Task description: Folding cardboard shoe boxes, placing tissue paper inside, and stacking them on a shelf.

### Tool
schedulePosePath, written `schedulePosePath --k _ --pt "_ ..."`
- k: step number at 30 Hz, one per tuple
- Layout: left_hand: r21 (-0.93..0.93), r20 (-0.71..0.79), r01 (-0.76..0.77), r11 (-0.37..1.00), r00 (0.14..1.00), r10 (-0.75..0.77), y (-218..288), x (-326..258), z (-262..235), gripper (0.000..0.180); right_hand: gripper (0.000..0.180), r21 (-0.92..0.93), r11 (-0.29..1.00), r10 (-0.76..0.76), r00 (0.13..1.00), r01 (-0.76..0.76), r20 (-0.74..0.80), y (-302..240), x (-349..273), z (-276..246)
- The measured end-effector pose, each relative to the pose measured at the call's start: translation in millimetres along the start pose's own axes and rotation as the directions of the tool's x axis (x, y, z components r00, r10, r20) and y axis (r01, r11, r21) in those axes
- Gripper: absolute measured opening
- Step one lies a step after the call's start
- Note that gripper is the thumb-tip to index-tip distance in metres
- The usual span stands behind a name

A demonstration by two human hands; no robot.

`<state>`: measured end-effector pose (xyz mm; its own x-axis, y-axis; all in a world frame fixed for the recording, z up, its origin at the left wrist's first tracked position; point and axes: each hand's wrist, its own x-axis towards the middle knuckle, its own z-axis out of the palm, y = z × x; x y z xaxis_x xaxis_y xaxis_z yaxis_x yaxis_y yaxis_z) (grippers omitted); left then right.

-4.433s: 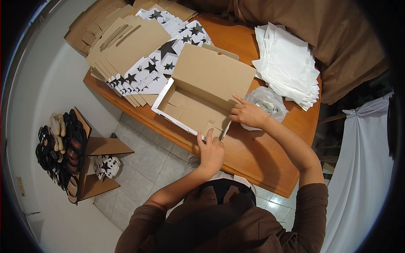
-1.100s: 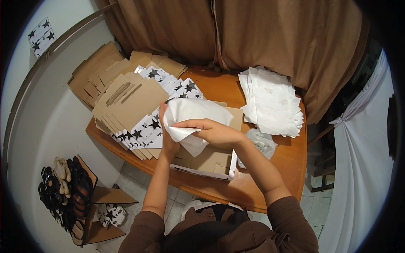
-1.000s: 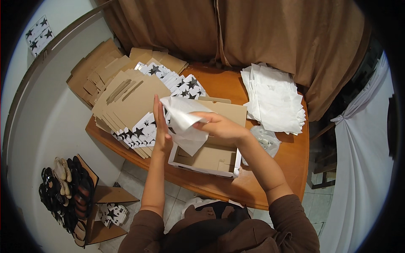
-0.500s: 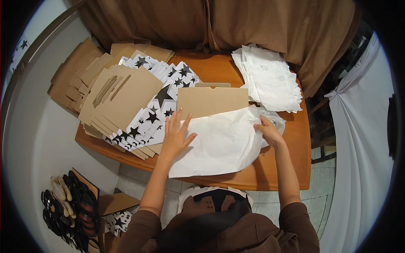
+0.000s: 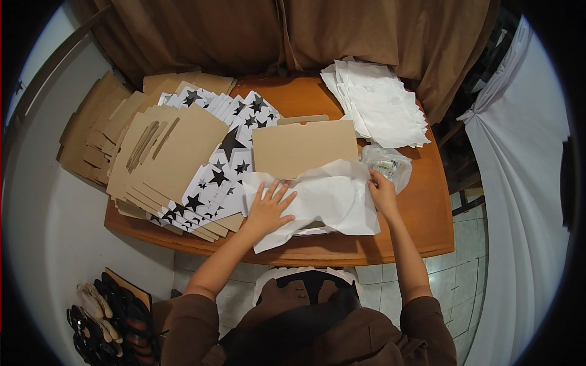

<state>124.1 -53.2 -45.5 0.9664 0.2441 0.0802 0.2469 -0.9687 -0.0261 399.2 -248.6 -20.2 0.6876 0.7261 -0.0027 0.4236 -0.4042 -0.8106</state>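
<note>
At the left end of the surface [image 5: 430,219], the stacked flat brown cardboard [image 5: 189,146] and the star-printed pieces [image 5: 229,146] look unchanged, fanned from the far-left corner toward the near edge. Just right of them, the left hand [image 5: 270,210] lies with its fingers spread, pressing on the left part of the white sheet [image 5: 339,195] and gripping nothing. About a second ago that sheet was bunched in the air between the hands; half a second ago it hung out smooth, hiding the front of the box. Now it lies rumpled over the mouth of the open box [image 5: 305,146], near the middle of the near edge, and its front edge has drawn back enough to bare a strip of the box's front side. I judge that the unfolding is done and the sheet is being settled on the box, though it still looks uneven. At its right edge the right hand [image 5: 382,194] seems to pinch the paper between thumb and fingers. The clear plastic bag [image 5: 400,168] sits just beyond, and the paper stack [image 5: 379,104] keeps its place toward the far-right corner.
</note>
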Motion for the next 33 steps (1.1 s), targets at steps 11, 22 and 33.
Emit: schedulePosePath --k 11,22,33 --pt "-0.007 0.118 -0.205 0.979 0.972 0.204 15.8 24.9 -4.0 0.056 0.057 -0.306 0.346 -0.689 0.462 0.887 0.558 -40.4 -1.3 77.1" --pt "0.107 0.169 -0.163 0.981 0.975 0.144 3.0 23.0 38.2 0.064 0.06 -0.471 0.037 -0.497 0.425 0.882 0.757 11.3 16.0 102.4" --pt "0.147 0.588 -0.147 0.978 0.808 0.033 18.1 33.8 43.6 0.085 0.087 -0.466 0.298 0.049 0.474 0.833 0.879 -9.0 14.6 103.6"
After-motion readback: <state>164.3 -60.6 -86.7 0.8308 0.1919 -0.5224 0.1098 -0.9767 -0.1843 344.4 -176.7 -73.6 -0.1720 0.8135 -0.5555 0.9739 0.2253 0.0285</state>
